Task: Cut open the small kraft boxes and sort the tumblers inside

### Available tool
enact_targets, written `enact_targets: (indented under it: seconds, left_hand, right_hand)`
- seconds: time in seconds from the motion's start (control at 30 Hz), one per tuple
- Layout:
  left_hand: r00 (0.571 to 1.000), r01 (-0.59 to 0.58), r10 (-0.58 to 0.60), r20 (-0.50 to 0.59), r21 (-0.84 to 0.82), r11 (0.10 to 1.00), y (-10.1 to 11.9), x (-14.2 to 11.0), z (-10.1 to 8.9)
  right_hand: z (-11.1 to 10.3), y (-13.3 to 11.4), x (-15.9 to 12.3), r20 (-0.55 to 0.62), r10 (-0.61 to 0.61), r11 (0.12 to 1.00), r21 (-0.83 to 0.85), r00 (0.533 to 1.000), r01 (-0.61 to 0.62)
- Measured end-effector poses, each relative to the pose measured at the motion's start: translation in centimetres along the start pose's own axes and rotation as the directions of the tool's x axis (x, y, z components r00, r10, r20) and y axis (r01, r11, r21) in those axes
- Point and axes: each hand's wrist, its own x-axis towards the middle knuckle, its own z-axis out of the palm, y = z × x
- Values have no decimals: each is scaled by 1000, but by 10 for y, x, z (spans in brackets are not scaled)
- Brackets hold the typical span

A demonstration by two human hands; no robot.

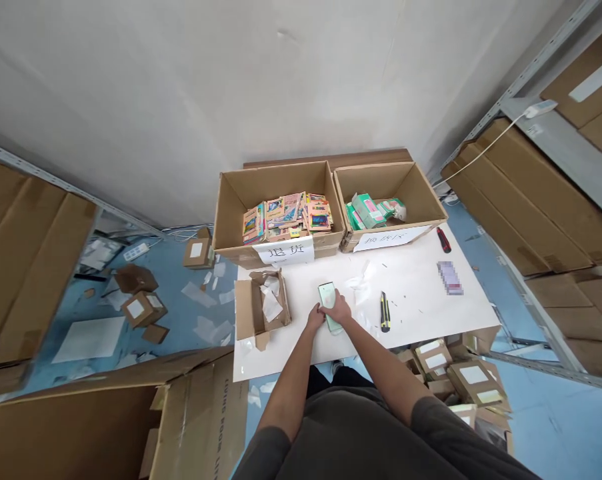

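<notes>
The hands cover the middle of the flat pale green box [327, 291], and the left hand's [316, 317] fingertips are too small to make out. Pixelation blurs the purple item [449, 278]. The picture's edge crops the large open carton [201, 413] at lower left; the tabletop [421, 300] partly hides small parcels [433, 360] beneath.

On table [421, 287]; 2 cartons [241, 255] back; box [259, 303] left; packet [325, 292] middle; 2 cutters [385, 312] right
</notes>
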Motion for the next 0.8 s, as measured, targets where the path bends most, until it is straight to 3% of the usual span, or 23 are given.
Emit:
enact_targets:
  seconds: [0.1, 0.2, 0.33, 0.43, 0.53, 0.63, 0.73, 0.8]
  left_hand:
    - [998, 53, -51, 40, -36, 998, -12, 19, 1]
    - [992, 91, -84, 90, -87, 992, -19, 14, -5]
    - [976, 110, -65, 207, -217, 970, -15, 0, -13]
    - [953, 38, 51, 298, -283, 958, -1, -4, -19]
    - [954, -114, 163, 250, -200, 973, 16, -8, -25]
    - [954, -223, 233, 186, -73, 972, 25, -15, -24]
    - [952, -301, 296, 74, 64, 952, 20, -25, -13]
    - [953, -294, 302, -25, 171, 941, 11, -32, -3]
  right_hand:
    - [5, 4, 15, 3, 76, 995, 72, 997, -75]
    - [-1, 15, 22, 57, 48, 975, 212, 997, -59]
    - [-21, 28, 17, 143, -135, 851, 523, 980, 41]
    - [-39, 28, 8, 143, -300, 730, 671, 943, 130]
    - [-53, 25, 1, 180, -377, 687, 712, 908, 144]
    - [-61, 26, -1, 204, -402, 698, 699, 893, 155]
    - [-59, 34, 0, 207, -402, 730, 661, 892, 176]
    - [-52, 42, 0, 211, -410, 743, 642, 888, 190]
